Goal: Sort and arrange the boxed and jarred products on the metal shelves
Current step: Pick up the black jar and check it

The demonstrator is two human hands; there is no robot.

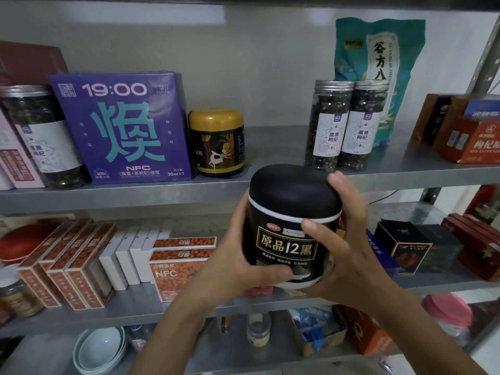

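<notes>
The left grip [235, 263] low on the left and the right grip [349, 253] round the side clamp the black jar [292, 228] in front of the upper shelf [276, 143]. Best lift it level, label forward, into the gap beside the gold-lidded jar [216, 143].

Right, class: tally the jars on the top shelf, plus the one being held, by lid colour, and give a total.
Silver-lidded clear jars: 3
Gold-lidded jar: 1
Black-lidded jar, held by left hand and right hand: 1
Total: 5
</notes>
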